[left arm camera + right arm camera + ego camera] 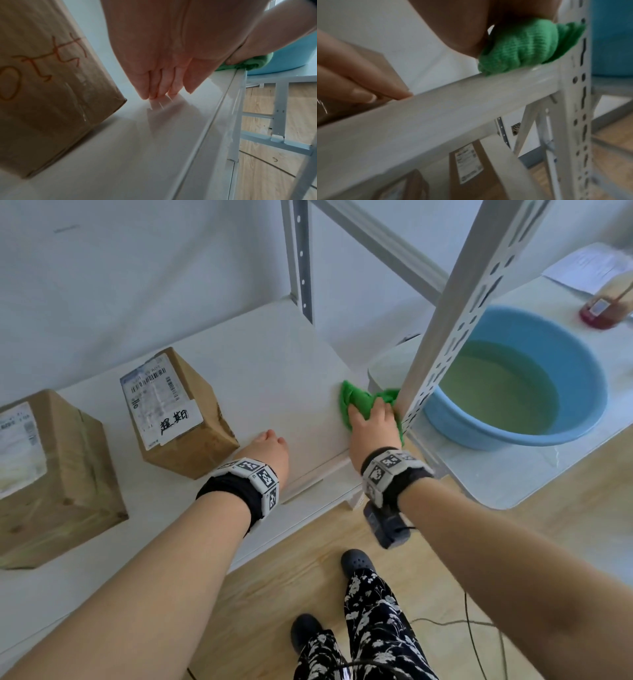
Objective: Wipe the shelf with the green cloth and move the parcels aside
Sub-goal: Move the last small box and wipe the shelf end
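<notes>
The white shelf (274, 364) carries two brown cardboard parcels, one with a handwritten label (178, 412) and one at the far left (51, 474). My right hand (373, 419) grips the bunched green cloth (356, 400) and presses it on the shelf's front right corner, against the perforated upright (445, 337). In the right wrist view the cloth (522, 47) bulges over the front rail (453, 108). My left hand (272, 445) rests with straight fingertips (161, 92) on the shelf, just right of the labelled parcel (42, 81), holding nothing.
A blue basin (507, 436) of greenish water stands on a low white table right of the upright. A white lidded tub (387, 371) sits behind the post. Another labelled parcel (469, 162) lies on the lower shelf. Cables trail on the wooden floor.
</notes>
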Motion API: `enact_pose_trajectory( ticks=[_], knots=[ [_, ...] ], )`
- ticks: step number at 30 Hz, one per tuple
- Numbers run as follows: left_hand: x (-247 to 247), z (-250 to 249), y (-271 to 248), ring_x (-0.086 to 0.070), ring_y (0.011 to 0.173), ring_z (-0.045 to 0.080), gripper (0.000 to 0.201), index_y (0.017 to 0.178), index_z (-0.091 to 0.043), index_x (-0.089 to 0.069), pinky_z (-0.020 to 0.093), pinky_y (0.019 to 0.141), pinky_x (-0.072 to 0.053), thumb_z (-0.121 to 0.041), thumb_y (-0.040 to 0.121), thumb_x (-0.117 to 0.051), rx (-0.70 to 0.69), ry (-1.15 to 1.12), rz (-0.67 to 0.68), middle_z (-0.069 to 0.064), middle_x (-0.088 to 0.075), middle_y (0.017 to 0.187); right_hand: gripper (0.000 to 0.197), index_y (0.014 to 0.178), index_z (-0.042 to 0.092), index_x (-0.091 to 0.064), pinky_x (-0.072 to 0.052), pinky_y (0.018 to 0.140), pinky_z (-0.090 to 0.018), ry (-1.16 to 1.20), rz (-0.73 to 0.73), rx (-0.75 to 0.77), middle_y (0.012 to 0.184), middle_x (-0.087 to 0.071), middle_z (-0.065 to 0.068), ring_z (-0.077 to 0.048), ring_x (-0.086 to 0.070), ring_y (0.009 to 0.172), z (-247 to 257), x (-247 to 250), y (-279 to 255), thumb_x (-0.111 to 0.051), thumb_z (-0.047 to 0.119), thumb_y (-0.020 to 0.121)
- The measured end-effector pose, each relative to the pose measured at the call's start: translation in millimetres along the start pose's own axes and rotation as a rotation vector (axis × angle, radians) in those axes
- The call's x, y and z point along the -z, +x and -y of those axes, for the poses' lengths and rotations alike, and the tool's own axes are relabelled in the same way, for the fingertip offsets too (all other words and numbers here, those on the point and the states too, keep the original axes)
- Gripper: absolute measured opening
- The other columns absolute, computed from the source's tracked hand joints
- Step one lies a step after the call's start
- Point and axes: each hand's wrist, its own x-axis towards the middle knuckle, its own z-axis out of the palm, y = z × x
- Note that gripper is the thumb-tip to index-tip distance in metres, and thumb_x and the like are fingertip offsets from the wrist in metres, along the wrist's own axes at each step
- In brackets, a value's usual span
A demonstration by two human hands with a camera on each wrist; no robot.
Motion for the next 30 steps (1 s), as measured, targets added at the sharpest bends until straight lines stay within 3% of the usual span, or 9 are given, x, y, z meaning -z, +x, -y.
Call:
enact_pose_trajectory(
  ticks=[3, 7, 11, 15, 18, 22, 26, 28, 30],
  knots=[
    [2.0, 0.1, -0.1, -0.032, 0.138, 0.027, 0.047, 0.138, -0.001, -0.033, 0.037, 0.109, -0.036, -0.004, 0.092, -0.034, -0.001, 0.006, 0.003, 0.016, -0.031, 0.144, 0.055, 0.147, 0.020, -0.029, -0.027, 0.114, -0.050, 0.103, 0.040, 0.060, 0.151, -0.017, -0.021, -0.042, -0.018, 0.140, 24.2, -17.6, -29.7, -0.042, 0.015, 0.093],
    [4.9, 2.2, -4.1, -0.036, 0.134, 0.028, 0.045, 0.135, -0.002, -0.038, 0.041, 0.106, -0.038, -0.004, 0.091, -0.034, -0.008, -0.017, 0.008, 0.015, -0.035, 0.139, 0.068, 0.149, 0.026, -0.022, -0.016, 0.120, -0.050, 0.012, 0.131, 0.269, 0.157, -0.006, -0.013, -0.040, -0.002, 0.146, 29.9, -16.6, -60.2, -0.044, 0.003, 0.090],
    [4.6, 2.1, -3.9, -0.036, 0.134, 0.027, 0.044, 0.135, -0.002, -0.037, 0.040, 0.106, -0.039, -0.002, 0.090, -0.037, -0.006, -0.037, 0.016, 0.015, -0.034, 0.139, 0.059, 0.142, 0.026, -0.035, -0.031, 0.114, -0.050, -0.031, 0.103, 0.120, 0.148, -0.026, -0.016, -0.038, -0.024, 0.139, 6.5, 10.6, -1.1, -0.048, 0.004, 0.089],
    [4.2, 1.0, -0.9, -0.034, 0.135, 0.026, 0.045, 0.138, 0.000, -0.035, 0.037, 0.107, -0.038, -0.003, 0.092, -0.034, 0.002, -0.072, 0.002, 0.015, -0.033, 0.142, 0.053, 0.142, 0.026, -0.032, -0.028, 0.112, -0.053, -0.095, 0.207, -0.002, 0.150, -0.017, -0.018, -0.046, -0.014, 0.139, 19.5, 17.8, 42.6, -0.040, 0.010, 0.092],
    [4.3, 1.4, -0.9, -0.034, 0.135, 0.027, 0.044, 0.136, 0.000, -0.038, 0.039, 0.105, -0.039, -0.002, 0.092, -0.035, -0.006, -0.122, -0.004, 0.015, -0.033, 0.141, 0.062, 0.145, 0.031, -0.027, -0.026, 0.115, -0.050, -0.096, 0.233, 0.152, 0.155, -0.008, -0.015, -0.044, -0.010, 0.142, 47.7, 4.1, 35.6, -0.044, 0.011, 0.089],
    [7.7, 6.7, -5.2, -0.045, 0.127, 0.032, 0.034, 0.127, 0.000, -0.047, 0.041, 0.102, -0.040, -0.008, 0.096, -0.037, -0.002, -0.240, 0.006, 0.015, -0.041, 0.136, 0.068, 0.144, 0.037, -0.031, -0.028, 0.116, -0.048, -0.117, 0.305, 0.387, 0.157, -0.012, -0.009, -0.038, -0.010, 0.146, 52.1, 2.4, 50.6, -0.049, 0.002, 0.088],
    [28.7, 9.3, -18.9, -0.051, 0.122, 0.033, 0.029, 0.121, -0.001, -0.052, 0.042, 0.100, -0.044, -0.012, 0.098, -0.037, -0.023, -0.381, -0.243, 0.015, -0.048, 0.131, 0.072, 0.149, 0.036, -0.019, -0.022, 0.119, -0.046, -0.035, 0.297, 0.249, 0.159, -0.007, -0.012, -0.033, -0.013, 0.147, 54.7, 16.3, 93.0, -0.057, 0.022, 0.089],
    [43.3, 17.0, -24.3, -0.038, 0.137, 0.026, 0.039, 0.135, -0.004, -0.045, 0.039, 0.112, -0.034, -0.014, 0.099, -0.037, 0.011, -0.406, -0.401, 0.012, -0.039, 0.147, 0.061, 0.147, 0.035, -0.025, -0.013, 0.120, -0.049, -0.122, 0.299, 0.179, 0.159, -0.001, -0.016, -0.038, -0.004, 0.147, 63.8, 22.7, 102.7, -0.050, 0.022, 0.093],
    [56.7, 28.4, -28.1, -0.021, 0.146, 0.024, 0.048, 0.147, -0.006, -0.030, 0.036, 0.121, -0.021, -0.019, 0.101, -0.036, 0.094, -0.390, -0.471, 0.011, -0.022, 0.158, 0.053, 0.146, 0.031, -0.034, -0.018, 0.118, -0.050, -0.081, 0.276, 0.198, 0.156, -0.012, -0.019, -0.042, -0.013, 0.144, 77.0, 22.2, 108.3, -0.046, 0.023, 0.094]
  ],
)
